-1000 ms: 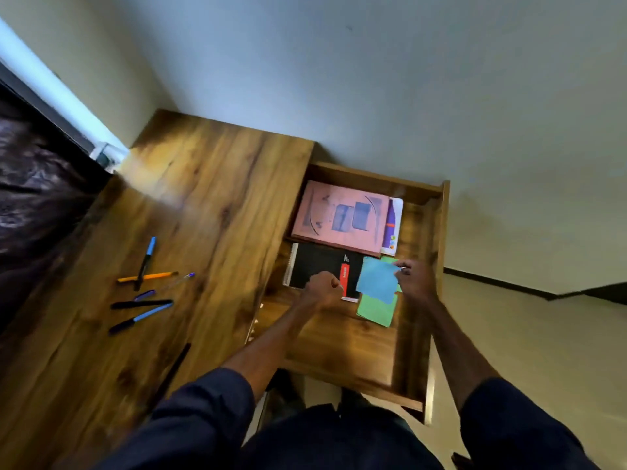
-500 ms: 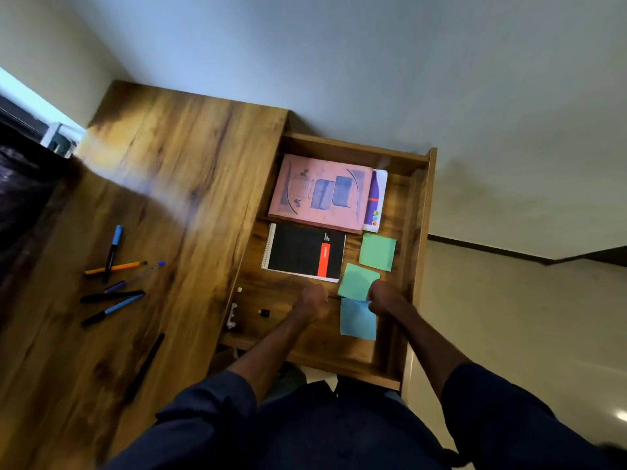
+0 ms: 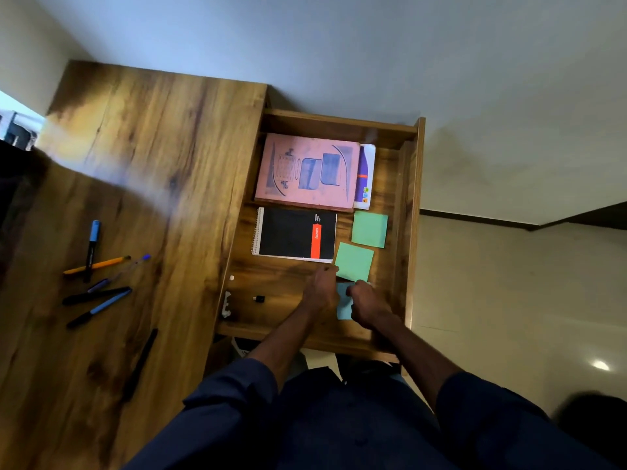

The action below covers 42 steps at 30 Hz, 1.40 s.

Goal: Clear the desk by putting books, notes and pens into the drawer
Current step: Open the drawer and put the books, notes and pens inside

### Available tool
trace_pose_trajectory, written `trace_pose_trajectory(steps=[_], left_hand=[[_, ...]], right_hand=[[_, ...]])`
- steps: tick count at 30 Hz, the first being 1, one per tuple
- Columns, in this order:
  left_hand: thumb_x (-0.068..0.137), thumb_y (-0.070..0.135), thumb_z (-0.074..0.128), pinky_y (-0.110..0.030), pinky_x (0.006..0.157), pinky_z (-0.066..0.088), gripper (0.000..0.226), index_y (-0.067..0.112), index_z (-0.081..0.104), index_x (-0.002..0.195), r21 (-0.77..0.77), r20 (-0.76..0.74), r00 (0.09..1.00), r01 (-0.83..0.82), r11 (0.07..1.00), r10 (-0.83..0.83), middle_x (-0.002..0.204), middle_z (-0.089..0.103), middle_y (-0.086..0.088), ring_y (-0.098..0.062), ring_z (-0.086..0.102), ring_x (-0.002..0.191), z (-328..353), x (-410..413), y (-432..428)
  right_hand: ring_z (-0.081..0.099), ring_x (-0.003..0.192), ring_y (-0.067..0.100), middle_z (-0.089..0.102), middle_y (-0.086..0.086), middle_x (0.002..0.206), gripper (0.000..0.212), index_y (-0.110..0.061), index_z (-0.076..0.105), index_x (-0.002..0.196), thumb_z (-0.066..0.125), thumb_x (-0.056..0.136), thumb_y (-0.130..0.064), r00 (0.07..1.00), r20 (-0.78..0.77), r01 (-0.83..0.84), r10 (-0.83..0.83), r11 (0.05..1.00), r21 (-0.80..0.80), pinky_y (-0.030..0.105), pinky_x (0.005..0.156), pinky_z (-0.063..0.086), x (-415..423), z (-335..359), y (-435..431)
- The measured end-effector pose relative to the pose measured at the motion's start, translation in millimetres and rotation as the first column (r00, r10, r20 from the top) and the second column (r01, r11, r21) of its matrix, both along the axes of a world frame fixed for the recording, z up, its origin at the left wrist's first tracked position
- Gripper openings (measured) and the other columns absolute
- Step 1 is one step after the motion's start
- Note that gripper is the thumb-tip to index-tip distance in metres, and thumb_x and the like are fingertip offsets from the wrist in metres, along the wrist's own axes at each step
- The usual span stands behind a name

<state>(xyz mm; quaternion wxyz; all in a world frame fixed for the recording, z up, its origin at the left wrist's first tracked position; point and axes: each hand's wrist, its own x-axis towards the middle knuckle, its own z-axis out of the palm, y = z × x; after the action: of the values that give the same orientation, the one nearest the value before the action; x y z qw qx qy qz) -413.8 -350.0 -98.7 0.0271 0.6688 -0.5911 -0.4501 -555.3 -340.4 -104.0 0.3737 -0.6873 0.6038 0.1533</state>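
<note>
Both hands are low in the drawer [image 3: 415, 232]. The right hand [image 3: 368, 303] lies over the blue note [image 3: 343, 310], probably to settle it flat below the green note [image 3: 354, 261]. The left hand [image 3: 320, 293] curls alongside (whether either hand pinches, I cannot tell). The pens [image 3: 96, 295] lie on the desk [image 3: 152, 147].

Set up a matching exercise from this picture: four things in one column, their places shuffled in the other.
Things:
1. pink book
2. black spiral notebook
3. blue note
4. orange pen

Places:
a. on the desk top
b. front of the drawer
c. back of the drawer
d. middle of the drawer

Pairs: 1-c; 2-d; 3-b; 4-a
</note>
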Motion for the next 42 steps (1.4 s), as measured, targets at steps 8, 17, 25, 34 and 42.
trace_pose_trajectory(steps=[8,17,25,34,42], left_hand=[[0.091,0.034,0.072,-0.034,0.113,0.036,0.073,0.007,0.039,0.15,0.066,0.046,0.975,0.213,0.975,-0.216,0.151,0.042,-0.013,-0.027,0.041,0.138,-14,-10,0],[0.098,0.033,0.06,-0.043,0.112,0.036,0.065,0.015,0.034,0.154,-0.016,0.254,0.88,0.418,0.908,-0.401,0.153,0.033,-0.017,-0.033,0.031,0.142,-21,-26,-2],[0.096,0.037,0.061,-0.044,0.106,0.038,0.069,0.015,0.031,0.154,0.027,0.32,0.848,0.438,0.899,-0.423,0.149,0.035,-0.017,-0.033,0.033,0.138,-17,-32,-8],[0.094,0.031,0.064,-0.045,0.112,0.035,0.069,0.014,0.034,0.153,-0.026,0.252,0.89,0.399,0.916,-0.381,0.154,0.035,-0.015,-0.033,0.031,0.143,-10,-24,-3],[0.09,0.02,0.071,-0.028,0.094,0.051,0.028,0.014,0.068,0.118,-0.32,0.003,1.0,0.011,0.947,-0.011,0.122,0.062,-0.005,-0.019,0.057,0.113,15,27,13]], right_hand=[[0.054,0.122,0.029,0.045,0.012,0.144,0.063,-0.01,0.042,0.143,0.07,0.086,-0.008,0.998,-0.024,0.054,-0.052,0.997,0.054,0.037,0.1,0.051,-4,-7,26],[0.055,0.121,0.03,0.029,0.012,0.156,0.082,-0.011,0.02,0.153,0.069,0.088,-0.006,0.992,0.001,0.126,-0.126,0.989,0.081,0.038,0.094,0.055,1,-7,38],[0.041,0.139,0.033,0.019,0.014,0.163,0.096,-0.01,0.004,0.158,0.07,0.089,-0.008,0.988,0.002,0.153,-0.155,0.979,0.137,0.041,0.105,0.049,-3,-6,37],[0.048,0.132,0.033,0.029,0.013,0.158,0.095,-0.015,0.001,0.158,0.067,0.09,-0.01,0.974,0.001,0.224,-0.228,0.958,0.18,0.046,0.105,0.049,-5,-5,38],[0.061,0.11,0.029,0.065,0.012,0.121,0.027,-0.007,0.063,0.118,0.065,0.092,-0.013,0.884,0.269,0.445,-0.383,0.866,-0.229,0.037,0.098,0.049,47,35,15]])
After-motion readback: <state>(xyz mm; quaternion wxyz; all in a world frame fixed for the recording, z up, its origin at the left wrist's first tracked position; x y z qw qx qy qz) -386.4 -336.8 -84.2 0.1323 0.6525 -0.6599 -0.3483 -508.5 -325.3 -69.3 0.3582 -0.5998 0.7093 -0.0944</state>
